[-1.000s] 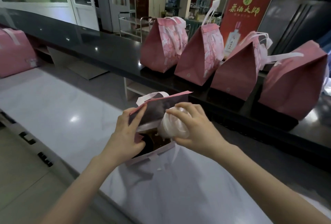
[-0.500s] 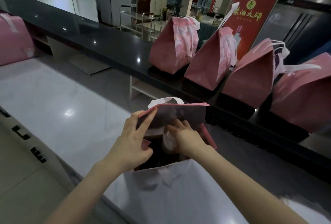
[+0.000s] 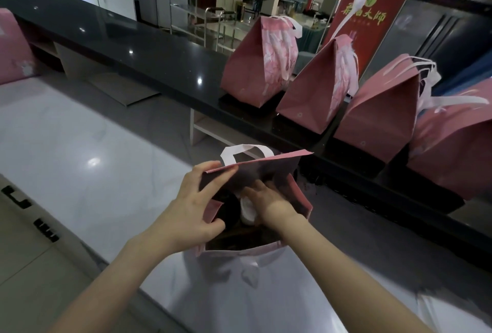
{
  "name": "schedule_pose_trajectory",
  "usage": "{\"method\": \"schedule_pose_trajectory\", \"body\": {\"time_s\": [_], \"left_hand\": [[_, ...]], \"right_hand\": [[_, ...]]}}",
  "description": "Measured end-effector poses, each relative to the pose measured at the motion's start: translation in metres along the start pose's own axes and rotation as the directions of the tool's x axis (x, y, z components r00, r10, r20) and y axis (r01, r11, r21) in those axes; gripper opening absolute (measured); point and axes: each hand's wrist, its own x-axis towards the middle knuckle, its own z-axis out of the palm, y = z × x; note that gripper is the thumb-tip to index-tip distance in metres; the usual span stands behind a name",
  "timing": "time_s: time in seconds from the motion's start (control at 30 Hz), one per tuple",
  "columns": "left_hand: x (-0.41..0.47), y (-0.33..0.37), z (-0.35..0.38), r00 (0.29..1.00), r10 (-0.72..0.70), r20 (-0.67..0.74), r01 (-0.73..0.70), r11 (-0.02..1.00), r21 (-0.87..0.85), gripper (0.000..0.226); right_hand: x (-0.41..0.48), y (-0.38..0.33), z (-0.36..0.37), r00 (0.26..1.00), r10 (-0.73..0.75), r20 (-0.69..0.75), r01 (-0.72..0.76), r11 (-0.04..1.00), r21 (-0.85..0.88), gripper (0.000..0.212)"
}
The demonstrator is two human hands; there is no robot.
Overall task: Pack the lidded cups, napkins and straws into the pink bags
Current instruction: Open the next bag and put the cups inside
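An open pink bag (image 3: 300, 194) with white handles stands on the white counter (image 3: 80, 173) in front of me. My left hand (image 3: 194, 205) pinches the bag's left rim and holds the mouth apart. My right hand (image 3: 269, 202) is down inside the bag, its fingers closed on a white lidded cup (image 3: 246, 209). A dark lid shows inside the bag to the left of that cup. The bag's bottom is hidden in shadow.
Several closed pink bags (image 3: 255, 66) stand in a row on the black raised ledge (image 3: 149, 50) behind. Another pink bag (image 3: 13, 48) sits at the far left. A red sign (image 3: 372, 13) stands behind the row.
My right hand has carried the white cup from above the bag's mouth down into the bag. My left hand has kept its hold on the rim.
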Motion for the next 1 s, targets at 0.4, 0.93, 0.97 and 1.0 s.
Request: {"method": "schedule_pose_trajectory", "body": {"time_s": [0.4,0.93,0.97,1.0], "left_hand": [[0.009,-0.015,-0.01,0.998,-0.039,-0.046,0.034,0.995,-0.098,0.081],[0.015,-0.017,-0.026,1.0,0.017,-0.019,-0.021,0.977,-0.213,0.075],[0.012,-0.017,-0.026,0.998,0.058,-0.005,-0.058,0.977,-0.203,0.074],[0.01,-0.017,-0.025,0.995,0.1,0.001,-0.099,0.977,-0.187,0.071]], "right_hand": [[-0.035,-0.001,-0.034,0.992,-0.003,-0.123,0.009,0.999,0.051,0.066],[-0.14,-0.006,-0.039,0.817,-0.045,-0.575,0.024,0.999,-0.044,0.008],[-0.142,-0.002,-0.039,0.809,-0.02,-0.588,-0.016,0.998,-0.057,0.011],[-0.144,0.002,-0.039,0.805,0.004,-0.593,-0.055,0.996,-0.068,0.013]]}}
